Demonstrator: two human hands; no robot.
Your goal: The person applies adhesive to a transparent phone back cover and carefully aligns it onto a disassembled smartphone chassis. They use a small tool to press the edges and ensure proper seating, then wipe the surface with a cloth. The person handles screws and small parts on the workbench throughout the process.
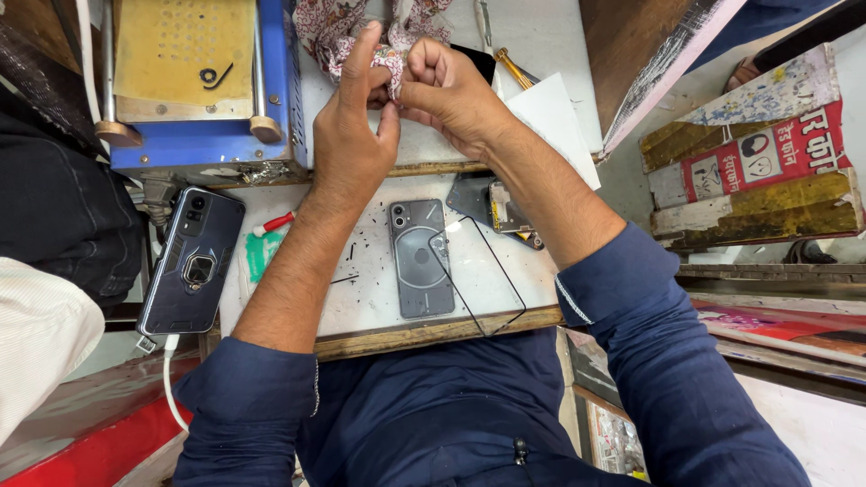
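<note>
My left hand [350,135] and my right hand [451,90] meet at the far side of the white work board [361,307], both pinching a patterned red-and-white cloth [336,32]. What lies inside the cloth between the fingers is hidden. Below the hands a grey phone [420,259] rests back side up on the board. A thin clear glass sheet with a black rim [478,275] leans over the phone's right edge and the board's front edge.
A blue machine with a yellow plate [194,81] stands at the far left. A dark phone with a ring case [191,261], cable plugged in, lies left of the board. A red-handled tool [273,224], a dark phone part [492,209], white paper [555,113] and printed boards [767,153] lie around.
</note>
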